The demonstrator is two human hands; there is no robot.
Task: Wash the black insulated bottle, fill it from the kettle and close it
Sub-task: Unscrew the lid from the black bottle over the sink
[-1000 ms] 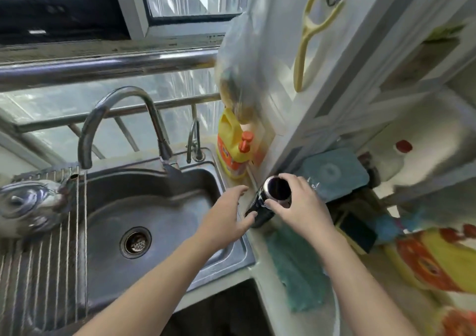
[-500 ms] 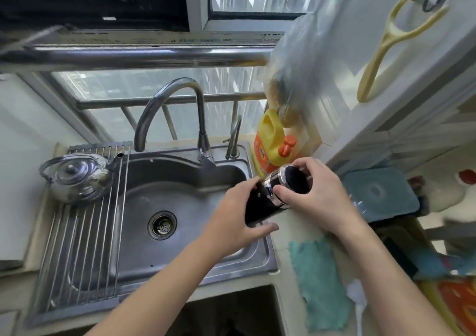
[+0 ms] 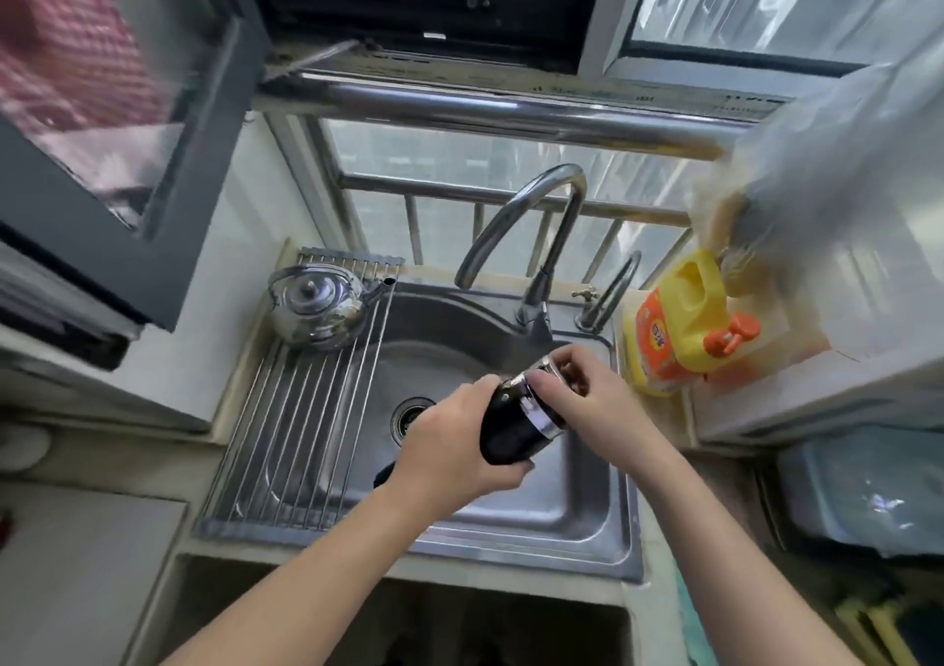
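Right fingers [image 3: 549, 384]: curling round the top end of the bottle [image 3: 516, 430], clamped on it just past the silver band. The right hand [image 3: 587, 400] is covering that end, so I cannot tell whether a cap is on or already off.

Left fingers [image 3: 505, 474]: wrapping the black body from below; the left hand [image 3: 449, 440] is gripping the lower part.

Bottle: being held in the air over the sink [image 3: 511, 558], tilted, top end pointing to about 1 o'clock, touching neither basin nor worktop.

Tap [image 3: 531, 236]: standing at 12 o'clock from the bottle, spout arching over the basin. No stream showing, basin looking dry as far as the blur allows.

Kettle [image 3: 316, 308]: sitting on the rack [image 3: 296, 435] at 10 o'clock, well apart from both hands, untouched.

Jug [image 3: 679, 328] of detergent: standing at 2 o'clock on the sink's edge.

Progress, as a judgement: very early. The grip is reading as a twist at the top end, probably opening. Washing is not yet under way, and rinsing, filling from the kettle and closing are all remaining.
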